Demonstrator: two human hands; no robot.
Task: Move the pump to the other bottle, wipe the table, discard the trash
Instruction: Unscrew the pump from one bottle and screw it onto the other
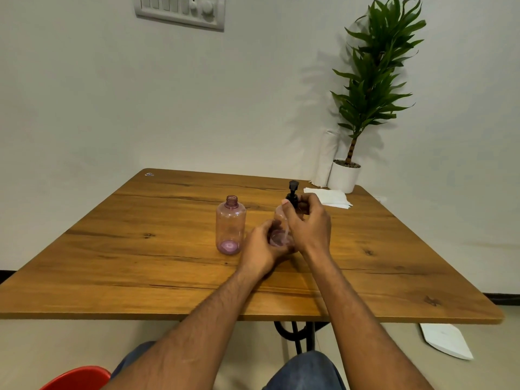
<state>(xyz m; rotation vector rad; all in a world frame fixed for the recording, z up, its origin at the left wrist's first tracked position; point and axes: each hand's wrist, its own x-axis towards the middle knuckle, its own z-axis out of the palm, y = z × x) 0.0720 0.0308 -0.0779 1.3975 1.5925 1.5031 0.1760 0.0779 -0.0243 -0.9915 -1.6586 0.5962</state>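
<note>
Two clear pink plastic bottles stand near the middle of the wooden table (pixel 140 249). The left bottle (pixel 230 225) is upright with an open neck and no cap. The right bottle (pixel 281 232) carries a black pump (pixel 292 192) on top. My left hand (pixel 261 246) wraps the lower part of that right bottle. My right hand (pixel 308 220) is closed around the collar of the pump, with the pump head sticking up above my fingers. A stack of white tissues (pixel 329 197) lies behind the bottles to the right.
A potted green plant in a white pot (pixel 343 175) stands at the table's far right corner beside a white paper roll (pixel 327 156). A white bin lid (pixel 446 343) shows on the floor at the right. A red chair (pixel 78 377) sits at lower left.
</note>
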